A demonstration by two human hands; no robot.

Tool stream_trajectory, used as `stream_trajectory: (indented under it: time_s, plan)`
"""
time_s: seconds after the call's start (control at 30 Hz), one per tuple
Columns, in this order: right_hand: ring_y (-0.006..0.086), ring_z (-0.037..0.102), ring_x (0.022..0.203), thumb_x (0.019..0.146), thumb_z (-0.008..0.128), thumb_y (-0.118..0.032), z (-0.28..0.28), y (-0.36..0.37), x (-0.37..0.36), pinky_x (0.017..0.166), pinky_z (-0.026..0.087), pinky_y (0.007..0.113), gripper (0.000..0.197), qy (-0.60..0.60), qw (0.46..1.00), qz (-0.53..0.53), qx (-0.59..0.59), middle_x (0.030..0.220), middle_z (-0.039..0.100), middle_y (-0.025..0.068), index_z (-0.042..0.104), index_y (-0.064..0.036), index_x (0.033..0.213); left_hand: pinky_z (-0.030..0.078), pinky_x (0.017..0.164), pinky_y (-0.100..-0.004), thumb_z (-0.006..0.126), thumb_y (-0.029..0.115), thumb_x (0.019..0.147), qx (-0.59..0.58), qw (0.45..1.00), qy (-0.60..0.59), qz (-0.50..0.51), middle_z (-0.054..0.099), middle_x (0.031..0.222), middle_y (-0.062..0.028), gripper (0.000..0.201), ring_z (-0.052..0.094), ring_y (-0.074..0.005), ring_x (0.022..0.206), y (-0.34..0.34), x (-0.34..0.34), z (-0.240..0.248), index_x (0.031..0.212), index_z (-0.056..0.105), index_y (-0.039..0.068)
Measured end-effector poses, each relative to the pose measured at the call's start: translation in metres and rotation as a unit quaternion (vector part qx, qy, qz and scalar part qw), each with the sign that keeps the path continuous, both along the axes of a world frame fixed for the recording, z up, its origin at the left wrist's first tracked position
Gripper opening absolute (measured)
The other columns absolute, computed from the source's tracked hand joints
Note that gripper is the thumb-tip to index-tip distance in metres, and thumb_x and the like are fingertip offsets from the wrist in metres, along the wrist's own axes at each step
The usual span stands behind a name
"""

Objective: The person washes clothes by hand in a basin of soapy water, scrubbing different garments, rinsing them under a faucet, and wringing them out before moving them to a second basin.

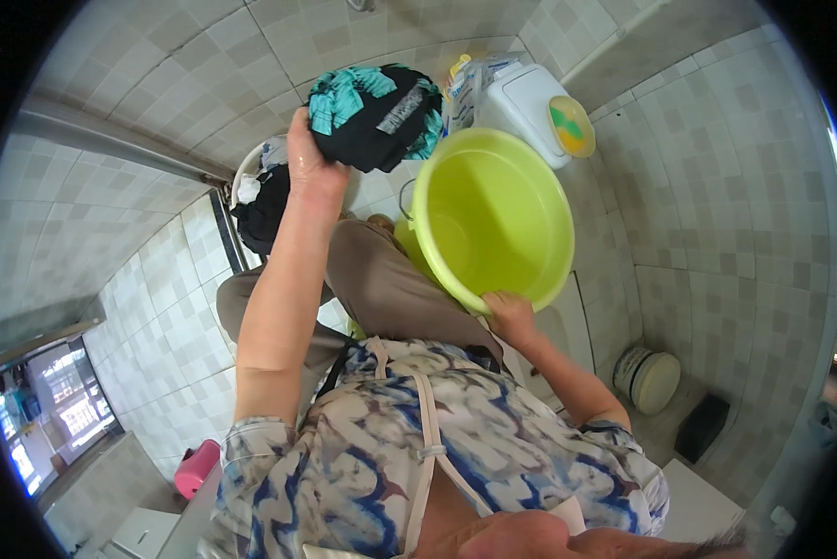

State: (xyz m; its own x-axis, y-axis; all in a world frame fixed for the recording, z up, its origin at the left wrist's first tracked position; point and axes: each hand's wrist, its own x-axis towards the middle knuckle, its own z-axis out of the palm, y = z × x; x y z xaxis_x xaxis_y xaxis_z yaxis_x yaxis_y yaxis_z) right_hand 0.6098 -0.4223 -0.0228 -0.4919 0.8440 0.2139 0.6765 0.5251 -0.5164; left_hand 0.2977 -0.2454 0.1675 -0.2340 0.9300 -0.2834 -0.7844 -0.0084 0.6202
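Note:
My left hand [314, 160] is raised ahead of me, closed on a bunched black garment [372, 140] with teal printed patches and a grey label-like strip. The fingers are mostly behind the cloth. My right hand [511, 319] grips the near rim of a large lime-green bucket [425, 200]. The bucket leans toward me beside my knee, so its smooth inner wall and bottom show. A wire handle hangs at its left side. Left of my raised forearm, dark clothes [265, 210] and a white cloth [249, 189] lie in a pale basin [241, 170], partly hidden by the arm.
Behind the bucket stand a white lidded container [530, 98] with a yellow-and-green round item [572, 126] and some plastic packages [460, 93]. To the right are a small white pail [656, 380] and a black block [702, 429]. Tiled walls close in around me.

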Motion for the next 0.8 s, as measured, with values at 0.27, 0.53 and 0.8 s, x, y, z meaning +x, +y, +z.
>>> stream_trajectory:
  time_s: [0.27, 0.53, 0.8]
  plan:
    - [0.0304, 0.061, 0.057, 0.071, 0.061, -0.012, 0.041, 0.116, -0.068, 0.050, 0.046, 0.043, 0.014, -0.115, 0.976, 0.157, 0.097, 0.062, 0.059, 0.0126, 0.059, -0.0094, 0.085, 0.048, 0.086, -0.0362, 0.051, 0.025, 0.084, 0.000, 1.000, -0.001, -0.015, 0.065, 0.094, -0.0064, 0.023, 0.061, -0.0216, 0.089, 0.005, -0.010, 0.009, 0.095, 0.061, 0.007]
    - [0.0265, 0.062, 0.068, 0.075, 0.056, -0.010, 0.001, 0.211, -0.142, 0.059, 0.048, 0.038, 0.007, -0.162, 0.945, 0.224, 0.177, 0.070, 0.061, 0.0083, 0.059, -0.0096, 0.081, 0.046, 0.090, -0.0405, 0.056, 0.021, 0.087, -0.055, 0.996, 0.054, 0.043, 0.056, 0.115, -0.0095, 0.035, 0.057, -0.0247, 0.102, 0.025, -0.026, -0.046, 0.117, 0.050, 0.005]
    - [0.0261, 0.046, 0.114, 0.069, 0.072, -0.021, -0.025, 0.232, -0.153, 0.101, 0.025, 0.056, 0.037, -0.209, 0.968, 0.100, 0.094, 0.108, 0.057, 0.0073, 0.064, -0.0177, 0.105, 0.037, 0.095, -0.0565, 0.062, 0.026, 0.086, -0.185, 0.876, 0.424, -0.138, 0.026, 0.144, -0.0125, 0.067, 0.036, -0.0315, 0.128, 0.065, -0.078, -0.084, 0.142, 0.026, 0.018]
